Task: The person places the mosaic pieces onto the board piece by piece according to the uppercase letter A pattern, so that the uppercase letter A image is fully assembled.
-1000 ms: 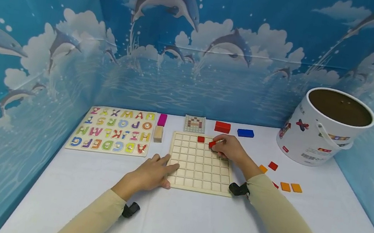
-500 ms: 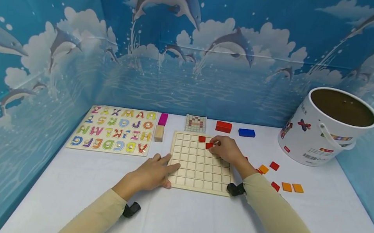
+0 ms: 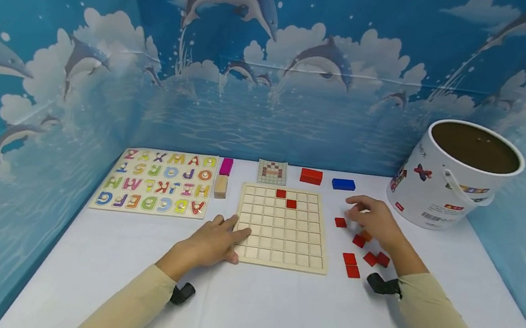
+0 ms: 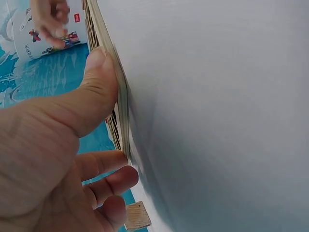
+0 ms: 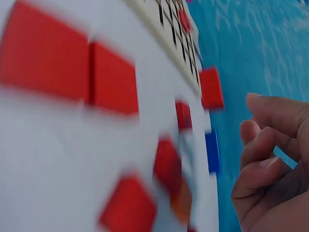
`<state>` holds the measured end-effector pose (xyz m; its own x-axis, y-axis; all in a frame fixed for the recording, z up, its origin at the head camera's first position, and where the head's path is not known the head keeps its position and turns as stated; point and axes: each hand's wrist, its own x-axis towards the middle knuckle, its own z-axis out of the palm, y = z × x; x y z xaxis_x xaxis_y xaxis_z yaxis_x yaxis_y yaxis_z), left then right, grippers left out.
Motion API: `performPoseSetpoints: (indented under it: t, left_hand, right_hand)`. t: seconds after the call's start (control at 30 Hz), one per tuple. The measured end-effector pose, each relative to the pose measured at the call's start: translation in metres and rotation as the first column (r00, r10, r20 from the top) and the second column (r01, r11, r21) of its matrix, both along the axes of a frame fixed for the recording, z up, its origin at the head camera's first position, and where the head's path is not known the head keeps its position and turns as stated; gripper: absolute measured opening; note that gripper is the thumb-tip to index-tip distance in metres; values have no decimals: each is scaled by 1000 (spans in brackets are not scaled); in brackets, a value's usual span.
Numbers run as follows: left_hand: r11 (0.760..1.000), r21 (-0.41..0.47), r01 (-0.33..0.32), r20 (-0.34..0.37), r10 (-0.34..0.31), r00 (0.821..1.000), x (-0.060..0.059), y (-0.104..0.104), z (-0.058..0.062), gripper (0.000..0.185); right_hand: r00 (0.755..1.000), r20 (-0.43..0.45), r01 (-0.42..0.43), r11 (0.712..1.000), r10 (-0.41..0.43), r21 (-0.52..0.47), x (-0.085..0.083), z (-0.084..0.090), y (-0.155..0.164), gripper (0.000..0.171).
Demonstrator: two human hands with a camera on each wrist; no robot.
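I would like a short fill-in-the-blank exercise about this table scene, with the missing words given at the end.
1. The wooden grid board holds ____ red tiles.
2. The left hand rests on the board's near ____ corner.
3. The right hand hovers over loose tiles, most of them ____ in colour.
4. The white bucket stands to the ____ of the board.

Missing words: two; left; red; right

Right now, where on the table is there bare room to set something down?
Bare: the near cloth before the grid board, between both sleeves. Crowded: right of the board, red tiles under the right hand; left, the alphabet puzzle.
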<state>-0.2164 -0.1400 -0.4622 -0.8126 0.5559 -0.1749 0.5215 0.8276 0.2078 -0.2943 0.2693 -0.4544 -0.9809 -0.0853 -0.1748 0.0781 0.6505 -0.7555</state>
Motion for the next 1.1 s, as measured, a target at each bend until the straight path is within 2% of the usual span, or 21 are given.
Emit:
performPoseSetpoints:
  t: [0.23, 0.37, 0.53, 0.73, 1.1]
  left_hand:
    - [1000, 28, 15, -21, -14, 1000, -1, -3, -3, 71]
    - [999, 37, 22, -20, -21, 1000, -1, -4, -4, 71]
    - [999, 33, 18, -24, -17, 1000, -1, -4, -4, 70]
    - [999, 32, 7, -10, -6, 1000, 0, -1, -2, 71]
    - [1000, 17, -5, -8, 6, 1000, 2, -1, -1, 71]
  right_hand:
    - [993, 51, 109, 993, -107, -34, 20, -5, 73, 61]
    - [992, 79, 103, 995, -103, 5, 23, -12, 92, 66]
    - [992, 108, 61, 998, -64, 36, 24, -18, 94, 74]
    - [990, 125, 61, 997, -66, 43, 21, -23, 92, 77]
    - [995, 82, 36, 981, -53, 191, 16, -25, 82, 56]
